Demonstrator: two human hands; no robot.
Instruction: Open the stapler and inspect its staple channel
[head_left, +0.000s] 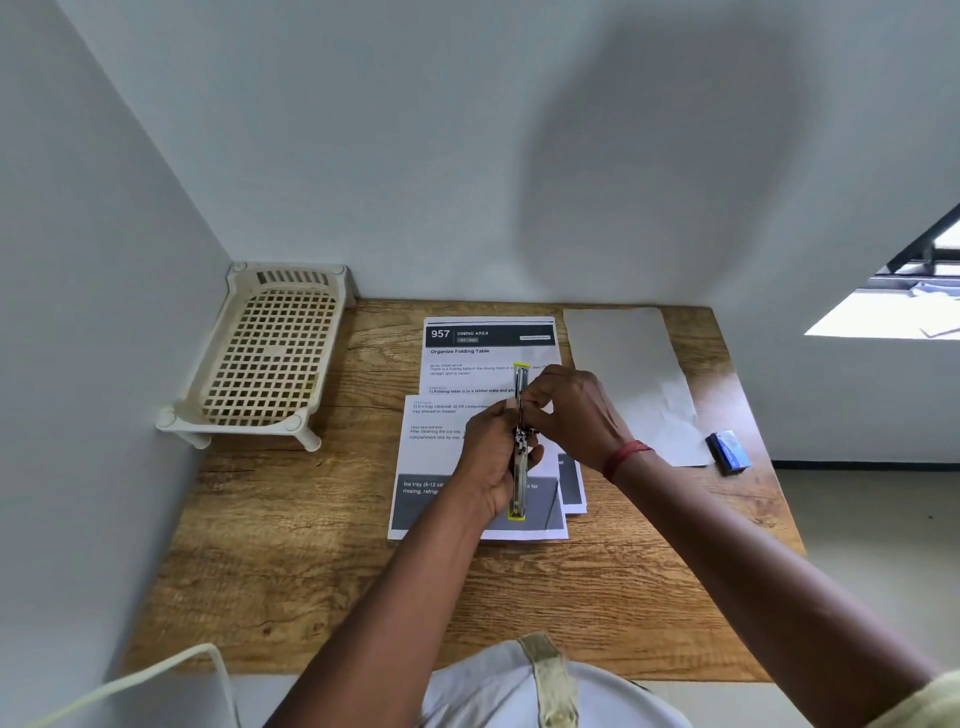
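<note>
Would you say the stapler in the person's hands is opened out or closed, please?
Opened out: the stapler stretches in one long line, yellow at both ends, hinge near the middle.

I see my left hand (491, 457) gripping an opened stapler (520, 441) above printed sheets (441, 457) on the tabletop (311, 571), while my right hand (571, 410) pinches its middle.

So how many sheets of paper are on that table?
3 that I can see: one printed sheet at the back, another printed sheet overlapping it under the hands, and a blank sheet to the right. More may lie hidden beneath.
</note>
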